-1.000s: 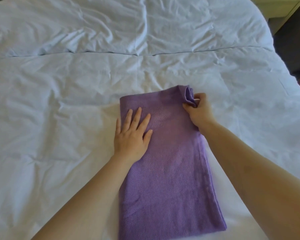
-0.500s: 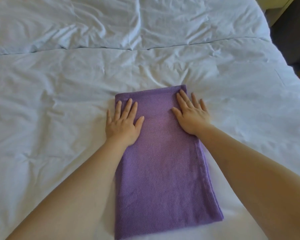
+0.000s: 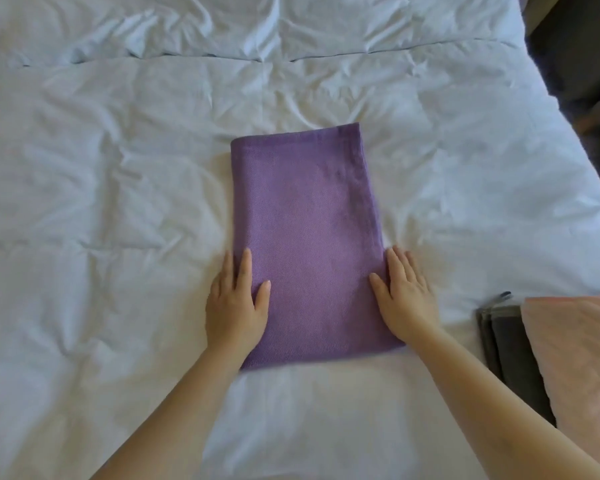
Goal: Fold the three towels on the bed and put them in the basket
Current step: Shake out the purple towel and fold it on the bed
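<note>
A rumpled white bed [image 3: 118, 202] carries the purple towel [image 3: 305, 237], a folded strip at its middle. The left hand [image 3: 236, 306] lies flat on its near left edge and the right hand [image 3: 406, 299] flat against its near right edge, neither gripping anything. The next fold would likely go best by pinching both near corners and carrying them squarely to the far edge. A pink towel [image 3: 575, 358] lies at the right.

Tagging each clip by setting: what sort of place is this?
Probably a bedroom: a wide bed under a rumpled white duvet, with a folded purple towel lying on it and a pink towel at its right edge.
</note>
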{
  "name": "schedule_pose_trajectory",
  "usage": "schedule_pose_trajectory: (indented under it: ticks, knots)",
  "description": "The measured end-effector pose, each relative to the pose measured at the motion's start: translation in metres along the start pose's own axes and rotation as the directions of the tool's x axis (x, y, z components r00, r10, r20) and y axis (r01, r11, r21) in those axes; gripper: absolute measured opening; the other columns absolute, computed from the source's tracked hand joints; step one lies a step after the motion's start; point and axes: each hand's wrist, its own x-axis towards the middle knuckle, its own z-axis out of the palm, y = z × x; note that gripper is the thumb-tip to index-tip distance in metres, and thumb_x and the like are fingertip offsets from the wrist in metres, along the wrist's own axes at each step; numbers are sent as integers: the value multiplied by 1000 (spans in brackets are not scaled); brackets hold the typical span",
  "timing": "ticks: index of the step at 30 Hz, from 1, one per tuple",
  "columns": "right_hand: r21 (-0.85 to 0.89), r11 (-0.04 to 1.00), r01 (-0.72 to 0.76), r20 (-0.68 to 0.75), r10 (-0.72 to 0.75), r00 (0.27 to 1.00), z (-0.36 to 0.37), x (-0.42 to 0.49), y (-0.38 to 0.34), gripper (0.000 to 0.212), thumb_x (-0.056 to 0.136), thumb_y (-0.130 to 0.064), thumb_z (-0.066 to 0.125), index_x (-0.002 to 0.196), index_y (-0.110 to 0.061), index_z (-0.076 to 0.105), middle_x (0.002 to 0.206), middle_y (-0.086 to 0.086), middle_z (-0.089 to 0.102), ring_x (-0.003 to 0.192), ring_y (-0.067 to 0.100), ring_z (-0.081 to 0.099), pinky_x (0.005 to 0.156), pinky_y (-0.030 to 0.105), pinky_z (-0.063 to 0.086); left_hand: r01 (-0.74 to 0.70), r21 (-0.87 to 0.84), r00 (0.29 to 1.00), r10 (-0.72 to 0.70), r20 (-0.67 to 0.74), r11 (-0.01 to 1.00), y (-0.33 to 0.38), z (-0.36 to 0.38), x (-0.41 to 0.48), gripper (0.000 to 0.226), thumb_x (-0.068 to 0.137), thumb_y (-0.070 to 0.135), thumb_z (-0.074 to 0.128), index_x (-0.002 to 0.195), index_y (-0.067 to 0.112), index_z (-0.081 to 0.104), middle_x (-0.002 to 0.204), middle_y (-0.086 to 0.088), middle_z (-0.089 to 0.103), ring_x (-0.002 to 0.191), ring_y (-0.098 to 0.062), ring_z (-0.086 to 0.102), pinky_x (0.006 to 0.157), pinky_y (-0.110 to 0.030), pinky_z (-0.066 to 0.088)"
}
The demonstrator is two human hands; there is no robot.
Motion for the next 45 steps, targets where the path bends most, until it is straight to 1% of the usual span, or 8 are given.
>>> schedule_pose_trajectory:
  ticks: [4, 10, 12, 17, 23, 32, 38, 45]
  knots:
    - [374, 904, -205, 94, 183, 979, 6, -36, -7, 59, 90, -40, 57, 136, -8, 39, 130, 13, 52, 118, 31, 50, 92, 35, 39, 230, -420, 970, -244, 23, 878, 4, 3, -31, 59, 93, 41, 52, 138, 5, 38, 129, -15, 51, 115, -32, 53, 89, -36, 46]
    - [515, 793, -325, 172, 276, 946, 10, -60, -7, 28, 95, -36, 53, 83, -13, 43, 73, 0, 48, 79, 25, 51, 64, 31, 30, 409, -534, 908, -385, 162, 740, -7, 8, -58, 42, 90, 52, 52, 97, 10, 52, 90, -9, 62, 72, -30, 65, 61, -36, 54]
    - [487, 803, -343, 186, 288, 939, 12, -78, -4, 29, 94, -37, 54, 85, -11, 44, 75, 2, 49, 80, 26, 51, 65, 32, 32, 418, -487, 907, -381, 178, 767, -12, 6, -75, 41, 90, 52, 52, 90, 12, 51, 85, -10, 63, 60, -28, 65, 53, -31, 50]
    - [375, 863, -339, 221, 272, 937, 25, -154, 6, 29, 94, -36, 54, 92, -9, 44, 83, 8, 54, 86, 31, 56, 65, 32, 33, 381, -328, 925, -355, 137, 865, -29, 10, -147, 41, 91, 51, 52, 86, 11, 47, 80, -3, 55, 79, -31, 58, 67, -33, 41]
    - [406, 826, -392, 318, 275, 907, 10, -220, 8, 29, 94, -31, 55, 103, -3, 52, 90, 9, 56, 78, 23, 53, 59, 30, 36, 372, -456, 928, -324, 184, 808, -35, -2, -211, 31, 91, 39, 58, 88, 10, 51, 77, 1, 54, 76, -24, 53, 62, -29, 35]
    - [677, 588, -442, 378, 237, 895, -66, -285, 5, 26, 89, -26, 64, 100, -3, 59, 85, 8, 57, 70, 17, 56, 49, 20, 49, 362, -606, 932, -299, 207, 709, -2, -80, -261, 34, 88, 39, 61, 86, 5, 57, 70, -5, 56, 58, -22, 55, 60, -35, 49]
    - [802, 437, -406, 357, 194, 914, -164, -302, -13, 17, 88, -19, 66, 79, -6, 58, 68, 7, 49, 55, 14, 50, 45, 21, 45, 338, -819, 938, -241, 251, 463, 48, -161, -268, 24, 89, 31, 61, 83, 7, 62, 53, -2, 49, 46, -14, 44, 44, -22, 36]
    - [930, 203, -308, 253, 254, 933, -263, -301, -36, 18, 88, -16, 64, 101, -8, 54, 70, 8, 49, 50, 13, 49, 36, 16, 41, 201, -899, 980, -83, 183, 390, 107, -237, -252, 20, 91, 30, 59, 88, 11, 62, 68, -1, 53, 54, -10, 51, 45, -20, 43]
